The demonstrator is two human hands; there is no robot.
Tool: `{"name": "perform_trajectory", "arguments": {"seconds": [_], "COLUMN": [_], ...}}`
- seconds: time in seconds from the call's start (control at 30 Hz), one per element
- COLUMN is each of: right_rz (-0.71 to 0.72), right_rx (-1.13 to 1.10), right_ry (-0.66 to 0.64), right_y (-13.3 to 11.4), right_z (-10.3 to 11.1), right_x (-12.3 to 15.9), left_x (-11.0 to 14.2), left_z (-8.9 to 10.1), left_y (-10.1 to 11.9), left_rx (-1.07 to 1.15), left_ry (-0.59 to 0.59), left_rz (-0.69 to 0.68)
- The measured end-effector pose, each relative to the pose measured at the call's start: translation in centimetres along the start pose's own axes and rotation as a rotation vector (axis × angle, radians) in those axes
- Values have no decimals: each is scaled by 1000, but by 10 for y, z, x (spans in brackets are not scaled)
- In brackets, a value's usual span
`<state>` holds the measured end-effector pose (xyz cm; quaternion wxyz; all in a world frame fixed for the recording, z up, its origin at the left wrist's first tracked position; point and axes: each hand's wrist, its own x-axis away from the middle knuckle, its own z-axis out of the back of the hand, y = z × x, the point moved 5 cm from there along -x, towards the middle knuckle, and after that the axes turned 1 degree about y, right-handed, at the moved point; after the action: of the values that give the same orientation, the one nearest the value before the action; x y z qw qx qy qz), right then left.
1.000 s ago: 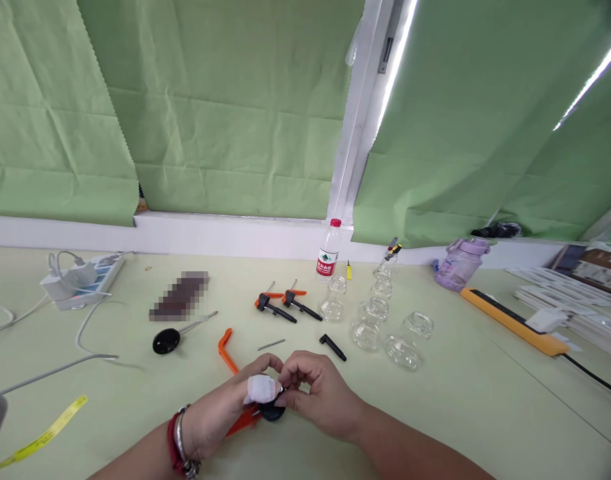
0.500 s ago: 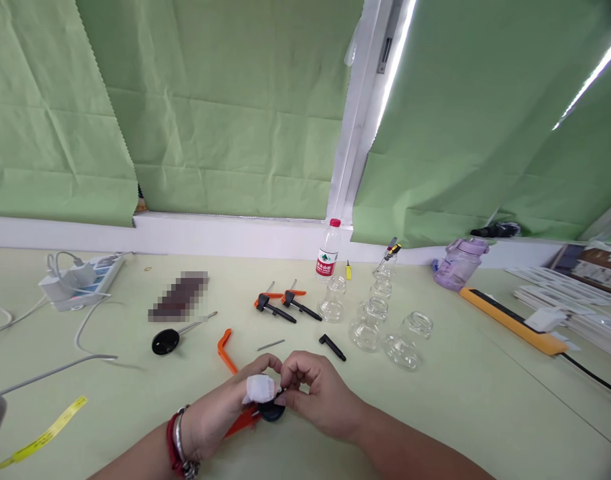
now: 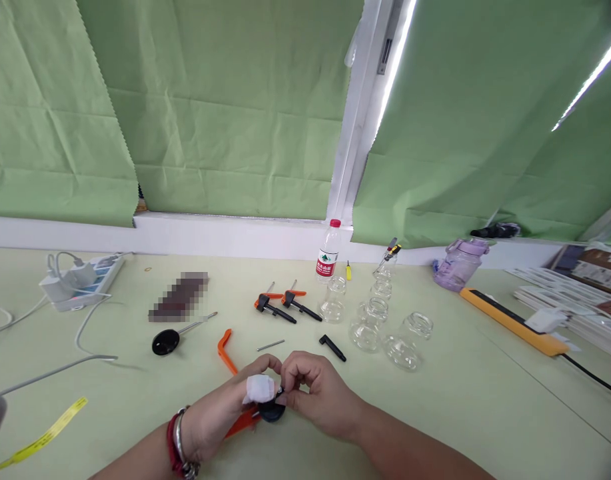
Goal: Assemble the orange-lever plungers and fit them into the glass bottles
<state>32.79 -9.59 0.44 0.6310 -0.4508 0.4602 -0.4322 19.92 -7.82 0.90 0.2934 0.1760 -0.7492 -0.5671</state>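
Observation:
Near the front of the table, my left hand (image 3: 230,400) is closed around a part with a round black cap (image 3: 272,411) and an orange arm (image 3: 244,421). White tape wraps the left thumb and hides some of the part. Close against it, my right hand (image 3: 320,397) pinches at the top of the black cap with thumb and fingers; whatever small piece lies between them is mostly hidden. Just beyond the hands lie a loose orange handle (image 3: 226,350), a thin metal rod (image 3: 270,345) and a black L-shaped handle (image 3: 332,347).
Two black-and-orange assemblies (image 3: 275,308) lie farther back. Several glass jars (image 3: 368,330) stand to the right, near a water bottle (image 3: 327,253). A black disc on a rod (image 3: 166,342) is at left. Power strips (image 3: 510,320) and a purple bottle (image 3: 460,265) sit far right.
The right fingertips have shifted very slightly at the black cap. Everything else stays where it was.

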Motion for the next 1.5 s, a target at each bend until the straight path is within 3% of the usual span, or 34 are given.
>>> {"name": "perform_trajectory", "arguments": {"seconds": [0.47, 0.97, 1.5], "right_rz": [-17, 58, 73], "right_rx": [-17, 45, 39], "right_ry": [-15, 8, -19], "right_y": [3, -5, -6], "right_z": [-1, -1, -1], "right_x": [0, 0, 1], "left_x": [0, 0, 1], "left_z": [0, 2, 1], "left_y": [1, 1, -5], "left_rx": [-12, -63, 41], "left_ry": [6, 17, 60], "left_rz": [2, -41, -13]}}
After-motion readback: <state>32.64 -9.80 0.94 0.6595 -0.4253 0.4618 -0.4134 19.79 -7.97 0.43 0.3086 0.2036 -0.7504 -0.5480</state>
